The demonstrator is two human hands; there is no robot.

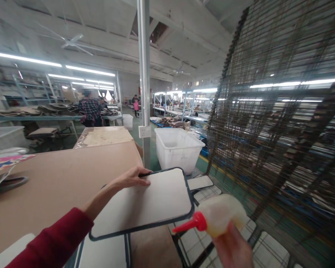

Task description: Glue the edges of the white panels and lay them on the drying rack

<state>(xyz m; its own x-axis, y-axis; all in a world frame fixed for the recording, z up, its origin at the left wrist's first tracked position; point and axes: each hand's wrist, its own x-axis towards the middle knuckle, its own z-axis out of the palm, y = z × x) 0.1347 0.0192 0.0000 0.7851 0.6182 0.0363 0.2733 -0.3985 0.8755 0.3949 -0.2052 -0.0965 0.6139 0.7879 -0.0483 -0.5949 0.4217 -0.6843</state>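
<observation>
My left hand [132, 178] grips the far edge of a white rectangular panel [156, 199] with rounded corners and a dark border. Its thumb lies on the white face, and the fingers go behind the rim. In my right hand [234, 247] is a translucent squeeze bottle [226, 214] with yellowish contents. The bottle's red nozzle [191, 222] points left, close to the panel's near right corner. Under the held panel, another white panel with a dark edge [104, 253] lies beside a brown surface [153, 247].
A large tan-topped table [80, 175] spreads to the left. Beyond the panel stand a white plastic bin [178, 149] and a metal post [145, 82] with a socket box. A tall wire rack [268, 111] rises at right, with several panels near its base. A person [90, 108] stands farther back.
</observation>
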